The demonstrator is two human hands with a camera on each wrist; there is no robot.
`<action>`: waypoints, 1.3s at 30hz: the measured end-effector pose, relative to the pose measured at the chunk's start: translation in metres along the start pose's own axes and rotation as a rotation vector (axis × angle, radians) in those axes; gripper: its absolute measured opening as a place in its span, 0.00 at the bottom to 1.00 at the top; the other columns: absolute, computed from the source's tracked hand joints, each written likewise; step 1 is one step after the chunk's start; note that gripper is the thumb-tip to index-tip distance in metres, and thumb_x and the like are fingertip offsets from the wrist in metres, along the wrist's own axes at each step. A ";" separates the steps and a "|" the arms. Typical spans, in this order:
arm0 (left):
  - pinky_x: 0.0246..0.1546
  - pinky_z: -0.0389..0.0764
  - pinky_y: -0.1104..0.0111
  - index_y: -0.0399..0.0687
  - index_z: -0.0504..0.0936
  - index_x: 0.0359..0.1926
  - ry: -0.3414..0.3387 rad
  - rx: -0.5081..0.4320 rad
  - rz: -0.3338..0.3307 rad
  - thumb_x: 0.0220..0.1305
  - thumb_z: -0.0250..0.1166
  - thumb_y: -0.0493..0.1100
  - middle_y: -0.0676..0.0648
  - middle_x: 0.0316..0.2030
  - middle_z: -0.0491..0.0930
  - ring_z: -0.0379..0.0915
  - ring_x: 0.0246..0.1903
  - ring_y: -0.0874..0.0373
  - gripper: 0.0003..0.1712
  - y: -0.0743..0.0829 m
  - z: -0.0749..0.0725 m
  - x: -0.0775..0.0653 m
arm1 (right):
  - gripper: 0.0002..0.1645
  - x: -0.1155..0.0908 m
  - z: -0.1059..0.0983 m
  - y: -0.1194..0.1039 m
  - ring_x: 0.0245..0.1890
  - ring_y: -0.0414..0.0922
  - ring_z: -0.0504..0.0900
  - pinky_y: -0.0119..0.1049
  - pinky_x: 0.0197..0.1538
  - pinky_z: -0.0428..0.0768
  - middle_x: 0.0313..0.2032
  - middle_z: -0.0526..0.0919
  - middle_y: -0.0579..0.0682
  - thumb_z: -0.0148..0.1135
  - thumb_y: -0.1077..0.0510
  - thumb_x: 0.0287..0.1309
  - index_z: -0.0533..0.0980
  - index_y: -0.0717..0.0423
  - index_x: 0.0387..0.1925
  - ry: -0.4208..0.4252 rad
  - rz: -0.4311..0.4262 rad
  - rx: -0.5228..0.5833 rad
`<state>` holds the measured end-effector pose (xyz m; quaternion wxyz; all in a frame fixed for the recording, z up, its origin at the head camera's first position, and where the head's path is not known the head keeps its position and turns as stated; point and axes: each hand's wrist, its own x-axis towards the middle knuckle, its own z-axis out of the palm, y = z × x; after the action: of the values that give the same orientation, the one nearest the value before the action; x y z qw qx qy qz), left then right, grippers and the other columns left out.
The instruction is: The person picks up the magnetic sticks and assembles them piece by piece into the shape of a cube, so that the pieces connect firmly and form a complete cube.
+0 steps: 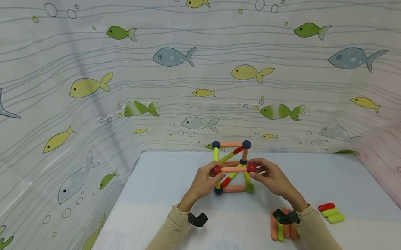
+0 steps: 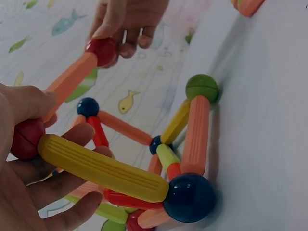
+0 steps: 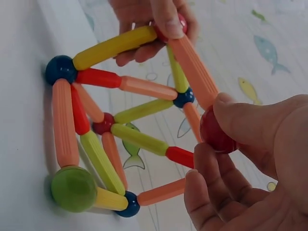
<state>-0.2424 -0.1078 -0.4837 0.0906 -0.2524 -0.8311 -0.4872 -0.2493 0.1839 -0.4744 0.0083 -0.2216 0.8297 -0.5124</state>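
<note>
In the head view a frame of magnetic sticks and balls stands on the white table. My left hand [image 1: 204, 180] pinches a red ball [image 2: 28, 138] at one end of an orange stick [image 1: 233, 169]. At its other end my right hand [image 1: 274, 177] holds a second red ball [image 3: 217, 131] between thumb and fingers. From the left ball a yellow stick [image 2: 103, 168] slopes down to a blue ball [image 2: 189, 198] at the table. A lower orange stick [image 3: 65, 122] links that blue ball to a green ball [image 3: 73, 188]. Red, lime and orange sticks form the frame behind.
Several loose orange and lime sticks [image 1: 274, 225] lie by my right forearm, partly hidden under it. Farther right are a short red stick [image 1: 326, 207] and two lime ones [image 1: 336, 218]. A fish-patterned sheet [image 1: 202, 76] hangs behind and beside the table.
</note>
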 end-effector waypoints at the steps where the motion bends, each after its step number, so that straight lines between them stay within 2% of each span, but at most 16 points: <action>1: 0.38 0.82 0.72 0.48 0.84 0.55 -0.003 0.006 0.003 0.75 0.68 0.45 0.47 0.36 0.86 0.76 0.33 0.65 0.12 0.000 0.000 0.000 | 0.27 0.000 0.000 0.001 0.50 0.49 0.85 0.32 0.50 0.84 0.57 0.85 0.54 0.69 0.54 0.72 0.76 0.54 0.67 0.002 -0.005 0.008; 9: 0.38 0.79 0.72 0.47 0.83 0.55 -0.012 0.054 0.003 0.76 0.66 0.48 0.49 0.35 0.85 0.75 0.34 0.64 0.14 0.004 -0.001 0.000 | 0.27 0.000 -0.001 0.000 0.51 0.50 0.84 0.31 0.50 0.84 0.57 0.84 0.55 0.70 0.53 0.71 0.76 0.53 0.68 0.018 -0.004 0.049; 17: 0.37 0.78 0.72 0.47 0.83 0.56 -0.019 0.022 -0.028 0.76 0.66 0.49 0.49 0.35 0.84 0.75 0.35 0.63 0.14 0.005 0.000 0.000 | 0.31 -0.004 -0.010 0.000 0.50 0.51 0.84 0.31 0.48 0.86 0.58 0.82 0.59 0.72 0.55 0.68 0.74 0.53 0.69 0.002 0.001 0.085; 20: 0.37 0.79 0.72 0.48 0.83 0.55 -0.014 0.012 -0.032 0.77 0.66 0.48 0.48 0.36 0.85 0.76 0.35 0.62 0.13 0.005 0.001 0.000 | 0.34 -0.006 -0.018 0.003 0.51 0.52 0.84 0.33 0.50 0.86 0.60 0.81 0.60 0.73 0.53 0.68 0.72 0.52 0.71 -0.032 0.035 0.058; 23: 0.37 0.79 0.72 0.48 0.83 0.55 -0.010 0.002 -0.037 0.76 0.67 0.48 0.47 0.36 0.85 0.76 0.35 0.62 0.13 0.005 0.002 0.000 | 0.35 -0.013 -0.029 0.009 0.50 0.51 0.83 0.37 0.51 0.85 0.59 0.82 0.59 0.73 0.50 0.68 0.72 0.53 0.71 -0.107 0.116 -0.022; 27: 0.38 0.79 0.71 0.48 0.83 0.55 -0.006 -0.007 -0.042 0.76 0.67 0.48 0.47 0.37 0.86 0.76 0.35 0.62 0.13 0.003 0.002 0.000 | 0.27 -0.030 -0.038 0.023 0.45 0.45 0.81 0.37 0.47 0.81 0.47 0.85 0.51 0.73 0.46 0.67 0.79 0.55 0.61 -0.298 0.234 -0.183; 29: 0.37 0.79 0.71 0.48 0.83 0.55 -0.002 -0.008 -0.037 0.76 0.67 0.48 0.47 0.37 0.86 0.76 0.35 0.62 0.13 0.002 0.003 0.000 | 0.22 -0.039 -0.037 0.029 0.41 0.44 0.79 0.35 0.42 0.79 0.39 0.83 0.48 0.74 0.46 0.66 0.82 0.56 0.52 -0.400 0.270 -0.227; 31: 0.36 0.79 0.71 0.48 0.83 0.54 0.001 -0.010 -0.032 0.76 0.67 0.47 0.47 0.37 0.86 0.76 0.35 0.62 0.12 0.002 0.003 0.000 | 0.17 -0.046 -0.035 0.033 0.36 0.44 0.77 0.34 0.37 0.75 0.33 0.80 0.46 0.75 0.46 0.64 0.82 0.54 0.44 -0.462 0.289 -0.255; 34: 0.34 0.79 0.72 0.49 0.83 0.54 0.002 -0.017 -0.026 0.76 0.67 0.47 0.48 0.37 0.85 0.76 0.34 0.63 0.12 0.000 0.003 0.000 | 0.16 -0.052 -0.030 0.033 0.32 0.45 0.74 0.35 0.33 0.70 0.29 0.77 0.48 0.79 0.47 0.58 0.81 0.52 0.36 -0.482 0.336 -0.273; 39: 0.35 0.80 0.72 0.48 0.83 0.54 0.005 -0.021 -0.021 0.76 0.66 0.47 0.47 0.38 0.86 0.77 0.35 0.63 0.12 -0.001 0.004 -0.001 | 0.24 -0.054 -0.020 0.024 0.30 0.45 0.74 0.37 0.32 0.68 0.28 0.76 0.48 0.86 0.42 0.48 0.79 0.50 0.30 -0.469 0.437 -0.392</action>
<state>-0.2420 -0.1049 -0.4867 0.0847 -0.2435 -0.8283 -0.4975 -0.2138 0.2304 -0.4973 0.2646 -0.1478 0.9153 -0.2654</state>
